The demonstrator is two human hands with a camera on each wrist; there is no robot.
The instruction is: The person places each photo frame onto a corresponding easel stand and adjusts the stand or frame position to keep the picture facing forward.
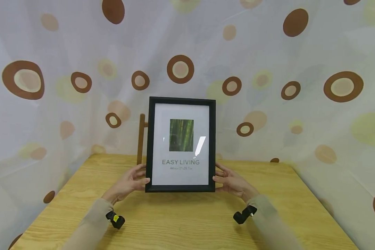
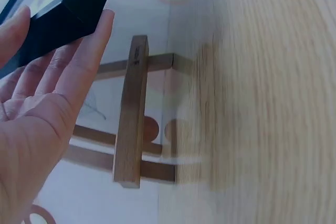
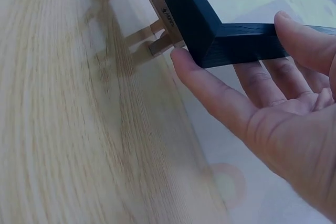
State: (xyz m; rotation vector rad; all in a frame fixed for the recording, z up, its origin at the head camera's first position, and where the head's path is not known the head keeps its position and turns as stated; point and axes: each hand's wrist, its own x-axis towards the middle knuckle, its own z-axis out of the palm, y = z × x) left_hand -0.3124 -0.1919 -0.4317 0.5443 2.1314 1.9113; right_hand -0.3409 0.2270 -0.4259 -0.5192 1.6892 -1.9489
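here the left hand (image 1: 128, 181) and right hand (image 1: 233, 181) grip both sides of a black rectangular picture frame (image 1: 181, 144), held up mid-view; lifting's done, but behind it, left of centre, the brown wooden easel (image 1: 140, 139) shows a bare ledge (image 2: 129, 119): seating looks left to do.

Black picture frame (image 1: 180, 188) up against a brown-ringed backdrop (image 1: 203, 38)!
Inside the picture frame, a white sheet (image 1: 181, 111) shows a green-streaked print (image 1: 181, 135) over grey lettering (image 1: 180, 162); behind it, a brown stand (image 1: 140, 140) and that whitish backdrop, spotted peach and pale yellow; below it, yellowish grain across the worktop (image 1: 181, 222), beige sleeves (image 1: 92, 220) either side!
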